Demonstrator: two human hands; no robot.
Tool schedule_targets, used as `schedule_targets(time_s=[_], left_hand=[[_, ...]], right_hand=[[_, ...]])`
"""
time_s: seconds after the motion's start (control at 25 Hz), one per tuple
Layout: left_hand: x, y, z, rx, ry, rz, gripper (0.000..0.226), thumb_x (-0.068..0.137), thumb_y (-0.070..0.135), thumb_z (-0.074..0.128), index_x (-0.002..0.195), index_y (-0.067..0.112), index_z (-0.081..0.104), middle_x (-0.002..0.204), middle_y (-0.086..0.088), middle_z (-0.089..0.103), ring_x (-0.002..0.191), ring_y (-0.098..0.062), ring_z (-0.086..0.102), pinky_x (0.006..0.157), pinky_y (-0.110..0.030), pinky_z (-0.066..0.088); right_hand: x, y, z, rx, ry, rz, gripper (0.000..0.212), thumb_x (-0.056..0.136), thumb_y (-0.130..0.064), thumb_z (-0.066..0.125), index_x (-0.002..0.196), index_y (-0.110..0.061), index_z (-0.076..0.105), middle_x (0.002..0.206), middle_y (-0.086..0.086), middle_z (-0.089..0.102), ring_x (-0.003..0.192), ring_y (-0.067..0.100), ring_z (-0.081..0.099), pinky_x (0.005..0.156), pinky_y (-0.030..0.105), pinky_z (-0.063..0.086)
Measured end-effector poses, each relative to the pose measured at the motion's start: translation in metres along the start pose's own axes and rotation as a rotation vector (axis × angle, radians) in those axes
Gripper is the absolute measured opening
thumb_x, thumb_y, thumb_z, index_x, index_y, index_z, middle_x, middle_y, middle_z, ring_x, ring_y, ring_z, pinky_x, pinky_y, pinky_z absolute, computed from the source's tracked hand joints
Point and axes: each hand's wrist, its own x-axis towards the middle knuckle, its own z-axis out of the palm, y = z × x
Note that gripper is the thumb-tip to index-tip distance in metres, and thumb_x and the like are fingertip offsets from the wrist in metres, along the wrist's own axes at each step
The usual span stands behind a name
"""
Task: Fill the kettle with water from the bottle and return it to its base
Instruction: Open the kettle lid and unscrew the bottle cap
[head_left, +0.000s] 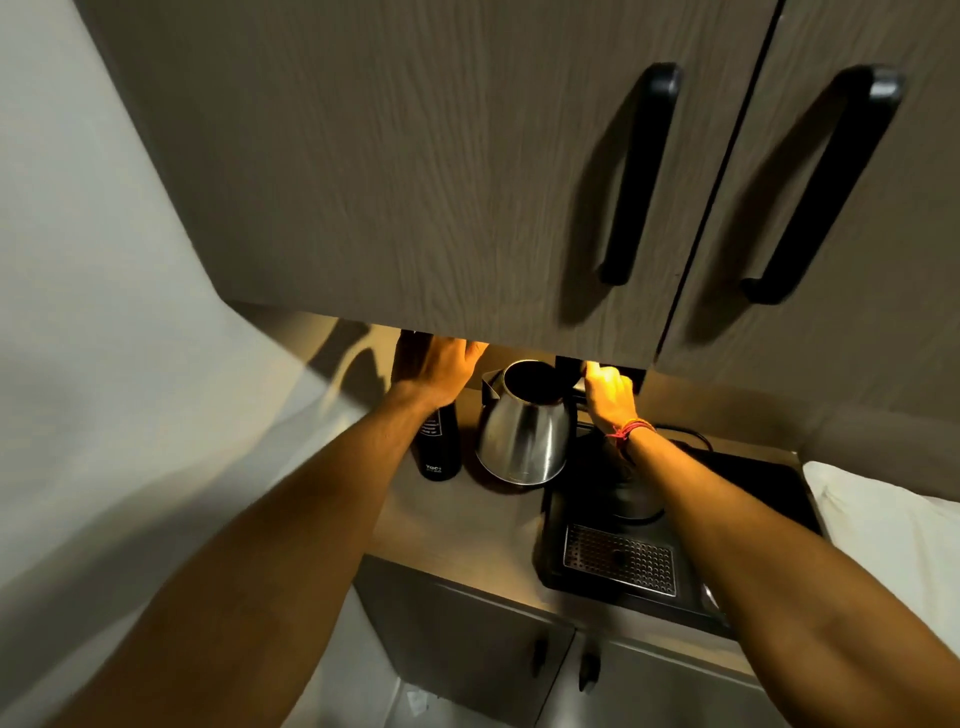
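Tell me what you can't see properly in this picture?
- Top of the tall black bottle: head view, hidden by the left hand and the cabinet edge.
- Shiny steel kettle handle: covered by the right hand, so its grip is unclear.
- Round kettle base on the black tray: partly behind the right forearm.
- Bottle label: too small to read.

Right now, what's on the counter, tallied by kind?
Bottle: 1
Kettle: 1
Kettle base: 1
Tray: 1
Total: 4
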Motion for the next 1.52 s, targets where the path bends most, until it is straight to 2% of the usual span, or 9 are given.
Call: schedule_targets(time_s=[0.08, 0.2, 0.6, 0.72, 0.88, 1.0, 1.08, 1.28, 1.52], left_hand=[[-0.003, -0.006, -0.006, 0.069, 0.041, 0.021, 0.048, 0.1, 0.045, 0.045, 0.107, 0.006, 0.071, 0.096, -0.007, 0.069, 0.091, -0.028, 0.068, 0.074, -0.021, 0.048], [-0.005, -0.017, -0.017, 0.279, 0.008, 0.039, 0.065, 0.097, 0.062, 0.03, 0.126, 0.016, 0.064, 0.126, -0.008, 0.069, 0.117, -0.029, 0.064, 0.102, -0.046, 0.051], [-0.009, -0.032, -0.023, 0.344, -0.126, -0.017, 0.072, 0.095, 0.064, 0.02, 0.126, 0.015, 0.063, 0.124, -0.011, 0.069, 0.118, -0.031, 0.063, 0.105, -0.052, 0.049], [-0.006, -0.035, -0.014, 0.264, -0.256, -0.07, 0.055, 0.104, 0.05, 0.034, 0.13, 0.009, 0.06, 0.126, -0.019, 0.064, 0.116, -0.037, 0.061, 0.104, -0.052, 0.049], [-0.007, -0.038, -0.015, 0.259, -0.147, -0.068, 0.059, 0.099, 0.057, 0.034, 0.116, 0.01, 0.066, 0.115, -0.015, 0.07, 0.106, -0.033, 0.067, 0.095, -0.051, 0.056], [-0.004, -0.041, -0.015, 0.265, -0.169, -0.044, 0.052, 0.101, 0.051, 0.04, 0.115, 0.009, 0.067, 0.114, -0.014, 0.069, 0.105, -0.033, 0.066, 0.093, -0.05, 0.055], [-0.003, -0.043, -0.018, 0.274, -0.223, -0.045, 0.042, 0.1, 0.044, 0.051, 0.114, 0.008, 0.066, 0.115, -0.014, 0.069, 0.105, -0.034, 0.066, 0.093, -0.05, 0.055], [0.001, -0.046, -0.038, 0.307, -0.293, 0.008, 0.032, 0.088, 0.03, 0.067, 0.109, 0.005, 0.064, 0.11, -0.017, 0.07, 0.099, -0.038, 0.068, 0.086, -0.047, 0.058], [0.008, -0.046, -0.052, 0.211, -0.316, -0.108, 0.055, 0.087, 0.051, 0.074, 0.118, 0.007, 0.063, 0.124, -0.015, 0.069, 0.114, -0.038, 0.066, 0.098, -0.052, 0.056]], right_hand=[[0.0, -0.013, 0.015, -0.103, 0.004, -0.135, 0.048, 0.099, -0.005, 0.042, 0.058, -0.018, 0.019, 0.06, 0.0, 0.02, 0.055, 0.014, 0.014, 0.055, 0.034, 0.015], [0.002, -0.001, 0.023, -0.151, -0.066, -0.139, 0.046, 0.101, -0.006, 0.038, 0.059, -0.017, 0.025, 0.061, 0.0, 0.025, 0.056, 0.014, 0.017, 0.053, 0.03, 0.015], [0.02, 0.013, 0.054, -0.445, -0.078, -0.184, 0.045, 0.104, -0.032, 0.037, 0.06, -0.02, 0.032, 0.064, 0.0, 0.033, 0.059, 0.014, 0.029, 0.057, 0.028, 0.027], [0.017, 0.002, 0.06, -0.198, -0.039, 0.005, 0.033, 0.104, -0.026, 0.034, 0.094, -0.004, 0.056, 0.087, 0.014, 0.056, 0.083, 0.028, 0.055, 0.075, 0.034, 0.044], [0.001, -0.02, 0.069, -0.269, 0.005, -0.146, 0.047, 0.105, -0.015, 0.027, 0.151, -0.006, 0.027, 0.13, 0.028, 0.056, 0.121, 0.041, 0.055, 0.099, 0.044, 0.04], [-0.013, -0.031, 0.063, -0.535, -0.087, -0.167, 0.04, 0.107, -0.015, 0.024, 0.142, 0.0, 0.036, 0.138, 0.028, 0.052, 0.127, 0.041, 0.051, 0.106, 0.043, 0.038], [-0.021, -0.033, 0.059, -0.526, -0.112, -0.09, 0.032, 0.107, -0.014, 0.024, 0.11, 0.002, 0.052, 0.145, 0.031, 0.047, 0.133, 0.041, 0.047, 0.113, 0.043, 0.034], [0.012, -0.015, 0.067, -0.593, -0.138, -0.275, 0.043, 0.105, -0.013, 0.032, 0.148, -0.003, 0.032, 0.137, 0.025, 0.048, 0.125, 0.038, 0.051, 0.108, 0.043, 0.039], [0.032, -0.001, 0.07, -0.44, -0.086, -0.206, 0.026, 0.101, -0.005, 0.037, 0.098, 0.008, 0.058, 0.107, 0.028, 0.053, 0.096, 0.048, 0.054, 0.097, 0.049, 0.041]])
